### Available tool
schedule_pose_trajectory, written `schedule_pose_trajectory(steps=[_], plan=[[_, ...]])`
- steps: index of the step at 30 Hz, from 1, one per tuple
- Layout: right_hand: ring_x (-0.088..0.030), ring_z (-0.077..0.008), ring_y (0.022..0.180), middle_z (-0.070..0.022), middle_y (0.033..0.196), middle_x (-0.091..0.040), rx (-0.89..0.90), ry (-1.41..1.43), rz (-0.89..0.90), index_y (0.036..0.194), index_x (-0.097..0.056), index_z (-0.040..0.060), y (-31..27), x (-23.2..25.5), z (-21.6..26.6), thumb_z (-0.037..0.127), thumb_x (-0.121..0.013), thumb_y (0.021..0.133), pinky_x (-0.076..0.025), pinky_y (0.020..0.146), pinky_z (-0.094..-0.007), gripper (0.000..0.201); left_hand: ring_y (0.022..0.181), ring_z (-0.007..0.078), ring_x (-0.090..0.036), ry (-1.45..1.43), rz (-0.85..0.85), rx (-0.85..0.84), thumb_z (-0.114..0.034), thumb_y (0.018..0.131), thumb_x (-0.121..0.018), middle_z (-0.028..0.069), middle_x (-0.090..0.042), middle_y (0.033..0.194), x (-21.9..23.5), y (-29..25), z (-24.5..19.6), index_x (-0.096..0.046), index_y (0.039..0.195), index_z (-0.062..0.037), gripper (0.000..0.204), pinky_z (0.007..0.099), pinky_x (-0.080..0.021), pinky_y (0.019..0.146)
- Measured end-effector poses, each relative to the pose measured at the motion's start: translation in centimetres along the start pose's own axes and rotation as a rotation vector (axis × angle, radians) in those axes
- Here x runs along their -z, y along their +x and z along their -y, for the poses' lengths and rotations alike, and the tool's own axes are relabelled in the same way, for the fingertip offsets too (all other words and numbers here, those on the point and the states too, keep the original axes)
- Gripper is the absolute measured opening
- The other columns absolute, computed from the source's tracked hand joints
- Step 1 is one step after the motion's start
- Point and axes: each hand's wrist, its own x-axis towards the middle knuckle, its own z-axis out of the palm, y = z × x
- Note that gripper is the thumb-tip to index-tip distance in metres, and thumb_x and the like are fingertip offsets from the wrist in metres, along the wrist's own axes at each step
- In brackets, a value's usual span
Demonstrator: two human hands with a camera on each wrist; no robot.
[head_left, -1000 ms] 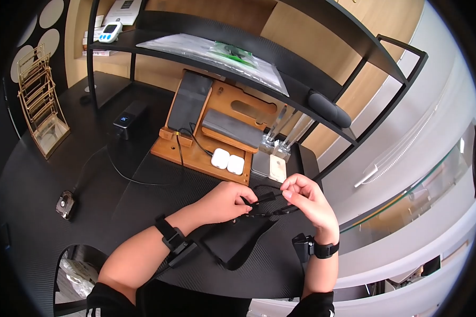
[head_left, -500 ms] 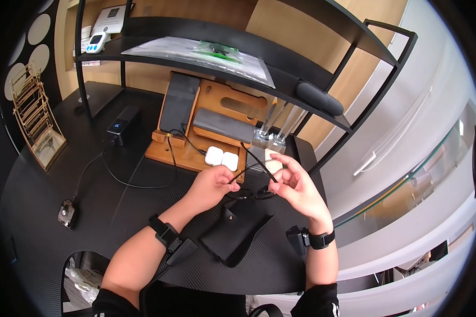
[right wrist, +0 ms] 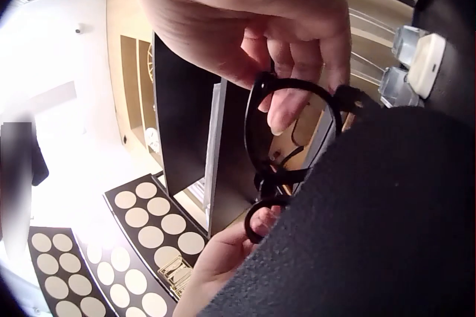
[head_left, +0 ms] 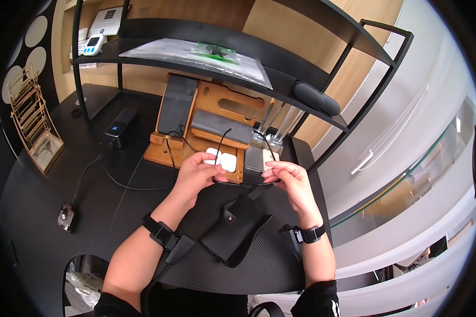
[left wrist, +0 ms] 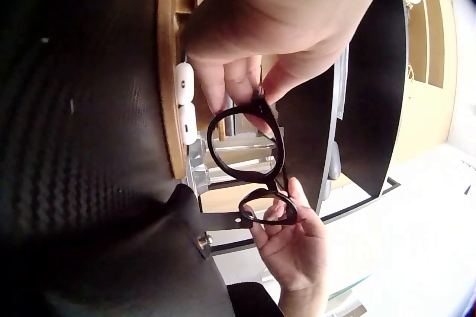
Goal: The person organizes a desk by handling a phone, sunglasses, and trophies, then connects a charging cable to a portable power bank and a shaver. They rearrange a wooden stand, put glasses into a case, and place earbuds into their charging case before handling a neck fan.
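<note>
Just beyond the black case [head_left: 222, 235], the glasses [left wrist: 273, 182] are held above the surface [head_left: 106, 216], left hand [head_left: 195, 173] and right hand [head_left: 292, 182] each pinching one hinge end between thumb and fingers. They look light, stiff, probably fragile at the hinges; holding the frame's ends spares the lenses. White earbud boxes [head_left: 228, 162] stand farther beyond the case; room widens leftward of it, the surface's edge lies rightward.

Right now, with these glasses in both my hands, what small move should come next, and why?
Probably turn the glasses so their arms point toward you, if you mean to wear them. Your left hand and right hand pinch them at either side, and the arms are open but seem to point away from you.
</note>
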Motion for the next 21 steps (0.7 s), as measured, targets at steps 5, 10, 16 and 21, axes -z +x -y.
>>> schedule_pose_trajectory(steps=[5, 10, 16, 21], plan=[[-0.066, -0.0193, 0.089, -0.0148, 0.102, -0.067, -0.037, 0.083, -0.042, 0.115, -0.061, -0.0022, 0.1, -0.3, 0.0, 0.000, -0.053, 0.089, -0.052, 0.083, -0.0279, 0.027, 0.078, 0.0138, -0.064, -0.066, -0.009, -0.106, -0.008, 0.089, -0.060, 0.0065, -0.066, 0.089, -0.3, 0.0, -0.3, -0.050, 0.104, -0.0090, 0.018, 0.0273, -0.048, 0.073], [-0.062, -0.0178, 0.102, -0.0149, 0.112, -0.064, 0.009, 0.012, 0.070, 0.125, -0.054, -0.0024, -0.2, -0.4, -0.1, -0.003, -0.057, 0.087, -0.050, 0.090, -0.0288, 0.038, 0.077, 0.0134, -0.063, -0.171, 0.046, -0.189, -0.010, 0.092, -0.057, 0.0051, -0.064, 0.088, 0.2, 0.4, 0.0, -0.050, 0.103, -0.0093, 0.013, 0.0268, -0.048, 0.073], [-0.060, -0.0147, 0.106, -0.0137, 0.115, -0.062, 0.097, -0.029, 0.116, 0.130, -0.049, -0.0042, -0.8, -1.2, 0.7, 0.002, -0.063, 0.087, -0.048, 0.091, -0.0250, 0.045, 0.074, 0.0153, -0.062, -0.270, 0.236, -0.308, -0.019, 0.098, -0.048, 0.0069, -0.062, 0.089, -0.4, -0.4, -0.9, -0.051, 0.104, -0.0082, 0.013, 0.0273, -0.050, 0.069], [-0.060, -0.0156, 0.107, -0.0126, 0.113, -0.063, 0.151, -0.087, 0.048, 0.125, -0.053, -0.0039, -1.3, -1.6, 1.3, 0.005, -0.064, 0.087, -0.048, 0.092, -0.0263, 0.040, 0.069, 0.0165, -0.060, -0.230, 0.276, -0.226, -0.023, 0.099, -0.044, 0.0104, -0.061, 0.089, -1.2, -1.4, -1.1, -0.049, 0.117, -0.0043, 0.027, 0.0285, -0.050, 0.071]])
